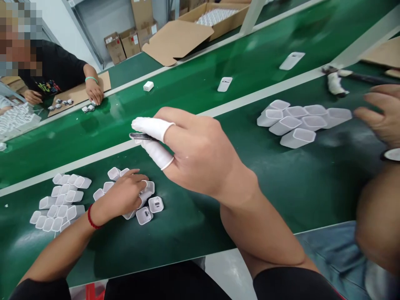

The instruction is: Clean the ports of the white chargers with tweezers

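Above the green conveyor belt (pixel 281 187), my right hand (pixel 200 154) raised, cotted thumb and forefinger pinching a thin dark strip (pixel 142 136) (seen edge-on), my left hand (pixel 120 196) palm-down, fingers curled around a white charger shell (pixel 149 187).

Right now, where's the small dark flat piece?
Small dark flat piece: head view, centre, pinched by the right hand, above the left hand on white plastic housings.
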Demonstrator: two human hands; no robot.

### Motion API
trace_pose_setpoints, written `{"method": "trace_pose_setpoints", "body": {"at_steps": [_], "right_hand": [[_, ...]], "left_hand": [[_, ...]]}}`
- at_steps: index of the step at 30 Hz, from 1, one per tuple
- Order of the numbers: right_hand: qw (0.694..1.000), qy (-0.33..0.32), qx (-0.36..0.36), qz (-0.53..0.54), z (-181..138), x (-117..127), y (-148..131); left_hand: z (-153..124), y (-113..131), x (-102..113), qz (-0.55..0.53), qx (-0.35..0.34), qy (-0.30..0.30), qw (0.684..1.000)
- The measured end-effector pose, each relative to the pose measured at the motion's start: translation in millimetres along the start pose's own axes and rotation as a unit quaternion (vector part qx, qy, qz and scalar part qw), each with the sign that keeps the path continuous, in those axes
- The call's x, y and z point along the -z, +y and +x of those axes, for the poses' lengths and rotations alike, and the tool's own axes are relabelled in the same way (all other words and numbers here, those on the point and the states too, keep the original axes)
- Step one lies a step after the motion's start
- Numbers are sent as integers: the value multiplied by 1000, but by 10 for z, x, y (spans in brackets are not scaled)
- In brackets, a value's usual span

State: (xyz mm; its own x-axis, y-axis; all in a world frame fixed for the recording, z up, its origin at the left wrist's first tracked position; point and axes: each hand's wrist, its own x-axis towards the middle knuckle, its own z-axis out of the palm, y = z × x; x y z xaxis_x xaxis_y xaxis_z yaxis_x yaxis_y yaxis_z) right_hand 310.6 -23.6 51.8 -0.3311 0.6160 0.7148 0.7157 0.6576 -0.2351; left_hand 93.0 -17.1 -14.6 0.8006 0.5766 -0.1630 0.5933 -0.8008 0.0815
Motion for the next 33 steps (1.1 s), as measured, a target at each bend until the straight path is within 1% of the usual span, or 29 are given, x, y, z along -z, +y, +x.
{"method": "trace_pose_setpoints", "body": {"at_steps": [4,6,8,11,13,15,17,20,23,24,26,29,30,33], "right_hand": [[1000,-3,0,-3,15,-1,-2],[1000,-16,-3,-2,21,-2,4],[999,-34,-4,2,28,7,7],[998,-63,-2,-1,47,44,-3],[996,-83,5,-15,67,74,-14],[994,-105,15,-29,88,92,-19],[992,-121,20,-35,101,92,-18],[991,-130,27,-30,102,74,-18],[990,-136,39,-23,101,75,-28],[989,-140,40,-20,103,82,-35],[989,-145,39,-12,110,99,-53],[989,-141,41,0,116,91,-93],[991,-132,32,-12,114,76,-107],[993,-91,-4,-74,101,23,-146]], "left_hand": [[-95,-139,-11,-1,26,36,999],[-116,-103,0,-4,36,73,997],[-123,10,-8,-2,17,92,996],[-155,189,-106,21,-35,56,998],[-197,203,-226,43,-16,40,998],[-224,109,-353,65,17,43,997],[-216,-31,-443,82,32,46,995],[-180,-169,-465,86,46,47,994],[-209,-176,-421,87,70,85,990],[-245,-165,-418,90,68,101,988],[-348,-158,-462,103,40,118,987],[-510,-239,-658,135,-9,101,986],[-542,-291,-743,148,-7,91,985],[-553,-455,-960,175,26,61,982]]}}
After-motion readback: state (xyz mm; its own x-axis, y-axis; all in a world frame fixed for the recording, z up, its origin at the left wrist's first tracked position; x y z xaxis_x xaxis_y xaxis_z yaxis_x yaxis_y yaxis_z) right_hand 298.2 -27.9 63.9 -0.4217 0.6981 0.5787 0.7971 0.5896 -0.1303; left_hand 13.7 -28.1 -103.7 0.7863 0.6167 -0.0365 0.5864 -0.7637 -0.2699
